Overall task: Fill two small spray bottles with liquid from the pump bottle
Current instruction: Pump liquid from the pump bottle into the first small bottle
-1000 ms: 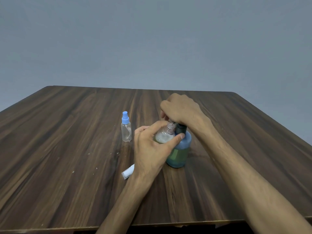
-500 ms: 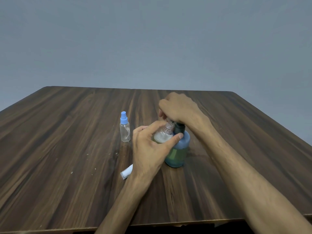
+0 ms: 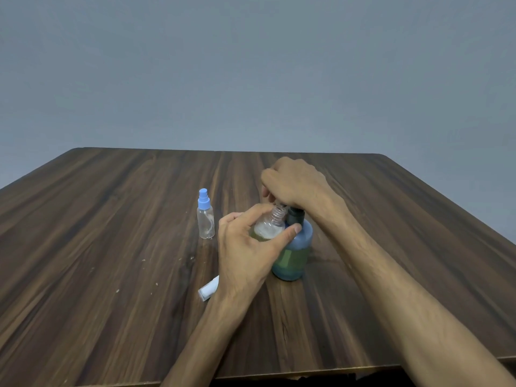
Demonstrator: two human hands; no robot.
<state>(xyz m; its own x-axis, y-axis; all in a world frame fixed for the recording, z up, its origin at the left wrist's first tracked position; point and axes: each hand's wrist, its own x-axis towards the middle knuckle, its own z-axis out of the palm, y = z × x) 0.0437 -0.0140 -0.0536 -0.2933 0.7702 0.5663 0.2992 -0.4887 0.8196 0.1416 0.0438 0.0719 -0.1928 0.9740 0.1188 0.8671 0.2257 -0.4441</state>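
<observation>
A blue pump bottle [image 3: 293,255] with greenish liquid stands upright at the table's middle. My right hand [image 3: 293,182] covers its black pump head and presses down on it. My left hand [image 3: 245,247] grips an uncapped clear spray bottle [image 3: 269,227], tilted with its threaded neck under the pump's spout; pale foamy liquid shows inside it. A second clear spray bottle [image 3: 206,219] with a blue spray cap stands upright to the left, apart from both hands. A loose spray cap [image 3: 208,289] lies on its side beside my left wrist.
All of it rests on a dark wooden table [image 3: 111,275] in front of a plain grey wall. A few small white specks dot the wood left of the hands. The near edge runs just below my forearms.
Both hands keep their grips on the pump head and the open bottle. The view has shifted slightly; the objects stay where they were.
</observation>
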